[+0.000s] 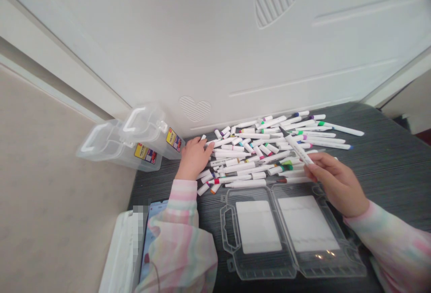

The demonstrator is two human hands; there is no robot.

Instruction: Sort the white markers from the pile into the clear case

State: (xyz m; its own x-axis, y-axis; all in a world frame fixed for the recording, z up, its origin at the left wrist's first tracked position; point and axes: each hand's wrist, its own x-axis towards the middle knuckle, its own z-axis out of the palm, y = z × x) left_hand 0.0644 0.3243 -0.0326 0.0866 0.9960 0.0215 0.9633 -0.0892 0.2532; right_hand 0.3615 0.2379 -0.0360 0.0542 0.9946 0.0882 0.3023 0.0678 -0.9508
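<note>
My right hand (336, 183) is closed on a white marker (296, 147), whose uncapped dark tip points up and to the left. My left hand (195, 157) lies at the left end of a pile of white markers and loose caps (235, 148), its thumb apart from its fingers. A small white cap (203, 137) shows by the fingertips, which are partly hidden. Many markers in the pile are uncapped, with tips in several colours. In front of the pile a clear plastic case (285, 234) lies unfolded, a white sheet in each half.
Two clear lidded containers (148, 127) with yellow labels stand at the left edge of the dark table (390, 167). A phone or tablet (156, 207) and a white object (117, 248) are by my left sleeve. A white panel (208, 50) rises behind the pile.
</note>
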